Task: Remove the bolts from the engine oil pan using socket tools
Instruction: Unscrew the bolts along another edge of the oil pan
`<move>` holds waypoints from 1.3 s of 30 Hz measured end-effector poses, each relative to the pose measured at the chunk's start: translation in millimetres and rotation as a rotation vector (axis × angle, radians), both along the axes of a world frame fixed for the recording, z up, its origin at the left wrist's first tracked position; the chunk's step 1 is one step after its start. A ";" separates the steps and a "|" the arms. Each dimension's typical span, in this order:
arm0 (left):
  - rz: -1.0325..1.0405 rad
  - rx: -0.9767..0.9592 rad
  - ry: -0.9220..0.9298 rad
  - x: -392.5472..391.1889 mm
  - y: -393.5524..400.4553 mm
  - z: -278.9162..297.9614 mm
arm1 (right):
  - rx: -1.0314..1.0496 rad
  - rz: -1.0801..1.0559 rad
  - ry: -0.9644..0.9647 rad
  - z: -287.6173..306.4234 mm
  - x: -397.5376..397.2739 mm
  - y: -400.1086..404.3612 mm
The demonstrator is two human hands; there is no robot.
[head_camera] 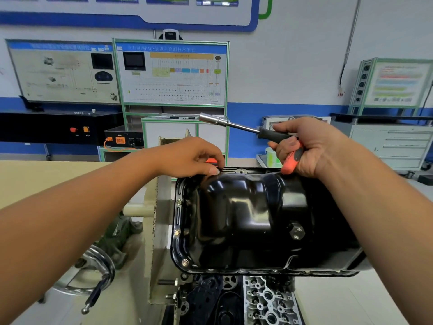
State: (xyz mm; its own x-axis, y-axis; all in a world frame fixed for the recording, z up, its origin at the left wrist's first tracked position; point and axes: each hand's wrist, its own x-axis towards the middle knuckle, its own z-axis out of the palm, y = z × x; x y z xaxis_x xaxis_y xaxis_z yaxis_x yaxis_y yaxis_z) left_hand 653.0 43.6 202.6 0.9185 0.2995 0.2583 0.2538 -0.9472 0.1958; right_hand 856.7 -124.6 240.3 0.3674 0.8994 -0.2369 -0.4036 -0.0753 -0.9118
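The glossy black oil pan (248, 219) sits on top of the engine, filling the middle of the view. Three bolts show along its left flange: one upper (179, 202), one middle (177, 231), one lower (185, 262). My left hand (194, 158) reaches to the pan's far flange, and its fingertips pinch something small there; the object itself is hidden. My right hand (304, 146) grips the orange-and-black handle of a socket driver (246, 129), held in the air above the far edge, its chrome socket pointing up to the left.
A large drain plug (297, 231) sticks out of the pan's right side. Below the pan lie the engine's gears and cylinder head (267, 299). A chrome handwheel (89, 270) of the engine stand is at lower left. Training boards and cabinets line the back wall.
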 end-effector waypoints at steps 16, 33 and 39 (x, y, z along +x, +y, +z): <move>0.021 0.037 0.061 4.9 -5.9 -0.2 | 0.004 -0.010 -0.016 0.3 -2.4 -1.5; 0.042 0.153 0.061 5.4 -2.5 0.5 | 0.006 -0.017 -0.045 -1.8 -0.8 1.0; 0.028 0.144 0.007 6.2 -6.6 -0.2 | 0.006 -0.014 -0.060 -1.5 -0.9 0.2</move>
